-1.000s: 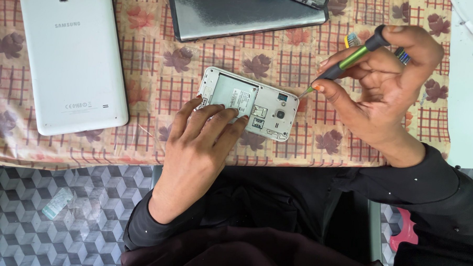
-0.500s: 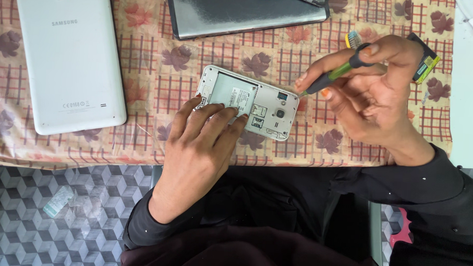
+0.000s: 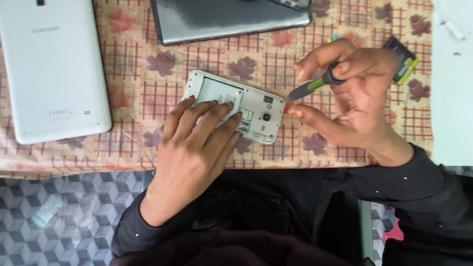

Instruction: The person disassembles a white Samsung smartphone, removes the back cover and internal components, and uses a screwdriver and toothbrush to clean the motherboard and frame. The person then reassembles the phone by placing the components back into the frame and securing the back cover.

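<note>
Phone (image 3: 248, 110), back off, lies mid-frame on the cloth (image 3: 143, 88). Left hand (image 3: 194, 147), fingers spread flat, pins it steady. Right hand (image 3: 353, 100), fingers pinched on screwdriver (image 3: 314, 86), sets tip at phone's right edge.

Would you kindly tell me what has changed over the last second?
The right hand brought the green-and-black screwdriver down, so its tip now meets the top right corner of the opened white phone. The left hand stays pressed on the phone; the white tablet has not moved.

Soft, even daylight; slight blur, faint shadows.
</note>
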Demonstrator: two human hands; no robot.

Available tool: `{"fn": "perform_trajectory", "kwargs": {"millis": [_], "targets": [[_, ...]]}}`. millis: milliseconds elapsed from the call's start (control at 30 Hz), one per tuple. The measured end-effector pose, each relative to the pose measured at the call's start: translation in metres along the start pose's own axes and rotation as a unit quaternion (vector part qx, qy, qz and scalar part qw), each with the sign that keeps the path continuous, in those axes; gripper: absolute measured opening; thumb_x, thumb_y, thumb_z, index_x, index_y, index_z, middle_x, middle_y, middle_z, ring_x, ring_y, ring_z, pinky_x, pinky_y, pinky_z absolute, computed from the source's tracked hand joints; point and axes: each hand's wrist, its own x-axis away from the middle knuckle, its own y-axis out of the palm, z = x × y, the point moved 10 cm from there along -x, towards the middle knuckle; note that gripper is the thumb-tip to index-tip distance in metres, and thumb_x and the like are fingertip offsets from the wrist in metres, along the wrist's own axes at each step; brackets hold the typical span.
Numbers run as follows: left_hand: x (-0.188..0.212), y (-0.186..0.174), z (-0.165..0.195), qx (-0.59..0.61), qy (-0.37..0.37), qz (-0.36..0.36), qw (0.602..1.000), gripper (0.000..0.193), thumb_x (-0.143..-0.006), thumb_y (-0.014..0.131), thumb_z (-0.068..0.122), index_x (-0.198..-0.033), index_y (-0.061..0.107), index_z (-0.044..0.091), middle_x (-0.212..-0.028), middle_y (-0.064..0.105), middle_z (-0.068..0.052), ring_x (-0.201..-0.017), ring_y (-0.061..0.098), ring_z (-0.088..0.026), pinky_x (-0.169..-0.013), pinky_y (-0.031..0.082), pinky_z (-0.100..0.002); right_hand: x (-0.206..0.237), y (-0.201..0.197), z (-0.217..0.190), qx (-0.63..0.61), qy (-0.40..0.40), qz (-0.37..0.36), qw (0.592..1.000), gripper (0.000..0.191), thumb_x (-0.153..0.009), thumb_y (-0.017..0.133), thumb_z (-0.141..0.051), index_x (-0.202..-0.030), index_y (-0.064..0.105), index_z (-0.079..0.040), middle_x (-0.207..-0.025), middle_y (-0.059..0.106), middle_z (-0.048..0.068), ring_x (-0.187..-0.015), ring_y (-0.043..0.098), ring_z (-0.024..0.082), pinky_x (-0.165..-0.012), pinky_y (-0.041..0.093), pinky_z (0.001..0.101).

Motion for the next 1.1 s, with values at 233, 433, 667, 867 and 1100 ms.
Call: {"fn": "perform_trajectory", "kwargs": {"millis": [233,433,667,867,1100], "targets": [[-0.046,0.035,-0.004,0.024,0.072,-0.063,0.995,0.029,-0.091,0.078,0.022,-0.114,0.076,0.005,-0.123,0.069,-0.01,-0.118,0.064,-0.029,-0.101,0.052,-0.044,-0.001,-0.003,0.008,-0.059,0.034,0.0,0.998,0.056,-0.091,0.053,0.022,-0.129,0.028,-0.011,-0.116,0.054,0.018,-0.105,0.066,0.026,-0.087,0.068,0.0375],[-0.067,0.064,-0.005,0.035,0.086,-0.158,0.983,0.016,-0.091,0.076,0.018,-0.102,0.079,0.006,-0.109,0.071,-0.01,-0.106,0.068,-0.027,-0.087,0.058,-0.043,-0.001,-0.018,0.015,-0.064,0.062,0.075,0.993,0.062,-0.086,0.072,0.014,-0.125,0.031,-0.013,-0.111,0.054,0.017,-0.105,0.065,0.024,-0.089,0.068,0.0381],[-0.11,0.098,-0.023,0.211,0.085,-0.264,0.937,0.009,-0.085,0.078,0.016,-0.094,0.081,0.013,-0.086,0.074,-0.002,-0.079,0.073,-0.017,-0.071,0.055,-0.038,0.003,-0.02,0.017,-0.068,0.085,0.086,0.99,0.068,-0.082,0.079,0.012,-0.124,0.032,-0.014,-0.117,0.054,0.018,-0.107,0.062,0.022,-0.086,0.062,0.0349],[-0.105,0.104,-0.031,0.284,0.071,-0.259,0.92,0.009,-0.086,0.08,0.019,-0.095,0.082,0.018,-0.084,0.074,0.002,-0.073,0.072,-0.013,-0.065,0.055,-0.032,-0.001,-0.019,0.014,-0.056,0.086,0.069,0.992,0.053,-0.094,0.059,0.019,-0.128,0.033,-0.012,-0.118,0.057,0.017,-0.108,0.066,0.021,-0.096,0.065,0.0397],[-0.101,0.105,-0.025,0.278,0.101,-0.267,0.917,0.008,-0.085,0.081,0.02,-0.093,0.083,0.019,-0.086,0.073,0.003,-0.075,0.072,-0.013,-0.066,0.055,-0.032,-0.002,-0.02,0.015,-0.066,0.098,0.071,0.99,0.048,-0.096,0.061,0.015,-0.126,0.034,-0.012,-0.117,0.06,0.013,-0.112,0.07,0.02,-0.094,0.066,0.0372]]}}
